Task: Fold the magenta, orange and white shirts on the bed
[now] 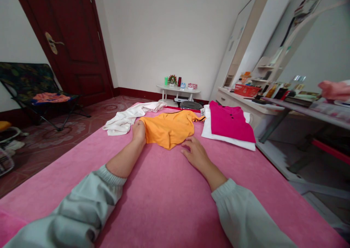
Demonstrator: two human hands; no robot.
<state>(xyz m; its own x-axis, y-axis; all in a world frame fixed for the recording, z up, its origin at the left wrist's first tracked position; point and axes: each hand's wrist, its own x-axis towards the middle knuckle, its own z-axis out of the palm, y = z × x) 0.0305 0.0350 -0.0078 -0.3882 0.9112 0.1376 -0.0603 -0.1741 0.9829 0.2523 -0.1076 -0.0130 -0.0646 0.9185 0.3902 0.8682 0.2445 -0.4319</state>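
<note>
An orange shirt [169, 128] with dark trim at the collar and sleeve lies rumpled on the pink bed cover [158, 189]. My left hand [139, 132] is closed on the shirt's left edge, and its fingertips are partly hidden by the cloth. Close to the shirt's lower right edge, my right hand [193, 150] has its fingers bent and apart, with nothing in them. A crumpled white garment [123, 120] lies just beyond my left hand. To the right, a folded magenta top [231, 122] rests on folded white clothing [232, 140].
A dressing table with a red basket [247, 90] and several bottles stands along the right. Behind the bed is a small white table [179, 89] with a plant and cups. A folding chair [30, 80] holding clothes stands left, near the dark red door [62, 33].
</note>
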